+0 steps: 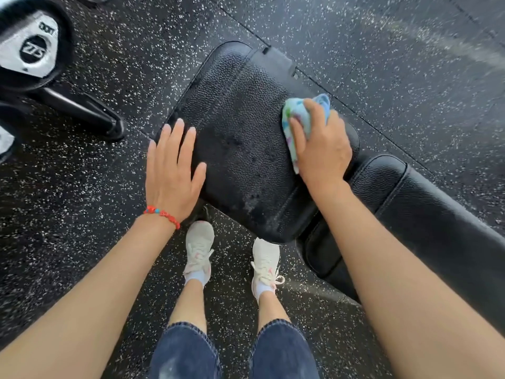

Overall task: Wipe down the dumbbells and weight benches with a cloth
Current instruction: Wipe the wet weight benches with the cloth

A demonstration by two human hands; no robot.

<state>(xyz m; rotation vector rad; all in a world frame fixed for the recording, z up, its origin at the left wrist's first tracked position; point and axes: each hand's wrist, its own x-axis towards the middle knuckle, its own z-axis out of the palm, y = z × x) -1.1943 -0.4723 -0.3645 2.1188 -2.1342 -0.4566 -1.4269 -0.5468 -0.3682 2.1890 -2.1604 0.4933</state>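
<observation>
**Cloth at the seat pad's 2 o'clock edge, unwiped pad lies toward 8**

You're standing over a black weight bench seat pad [240, 149], looking straight down w/ both arms out. Your right hand [321, 149] presses a bunched, pastel-patterned cloth [296, 119] onto the pad's 2 o'clock edge; fingers [314, 113] are curled over the cloth, clamping it against the vinyl, thumb side hidden. Your left hand [170, 170] lies flat at the pad's 8 o'clock edge, fingers spread and straight, holding nothing; it seems to rest on the pad, but contact isn't certain.

Key relation: most of the pad's surface lies from the cloth toward 8 o'clock, between your two hands. The pad's long axis runs approx. 11 to 5 o'clock, so a stroke toward your left hand would cross its width. Dull, possibly damp patches show near the pad's centre and 6 o'clock end.

The longer back pad [437, 214] continues toward 4 o'clock, nearer your right arm. A dumbbell [32, 47] sits at 10 o'clock, well apart, nearer your left hand.
</observation>
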